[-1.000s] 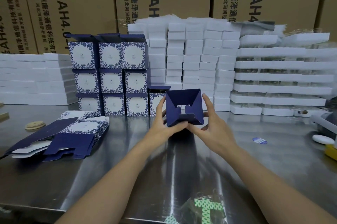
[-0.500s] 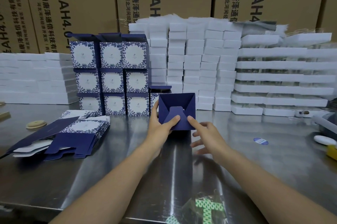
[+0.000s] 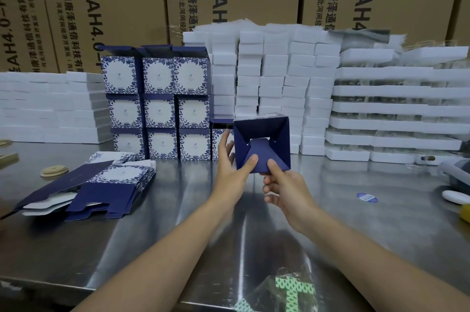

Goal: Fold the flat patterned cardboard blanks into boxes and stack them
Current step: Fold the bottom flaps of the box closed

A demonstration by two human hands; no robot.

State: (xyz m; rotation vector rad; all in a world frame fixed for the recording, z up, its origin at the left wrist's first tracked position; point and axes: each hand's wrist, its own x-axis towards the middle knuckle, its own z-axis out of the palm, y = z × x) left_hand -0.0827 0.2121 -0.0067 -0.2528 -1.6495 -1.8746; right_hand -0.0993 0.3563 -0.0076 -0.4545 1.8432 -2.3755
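While we hold the box up above the steel table, its open dark-blue end faces us with the flaps partly folded in. Our left hand grips its left wall, thumb on the lower flap and fingers behind. Our right hand presses one fingertip on that flap, the other fingers curled under the edge; we cannot tell whether they pinch it. Flat blanks lie to the left, near the stacked boxes.
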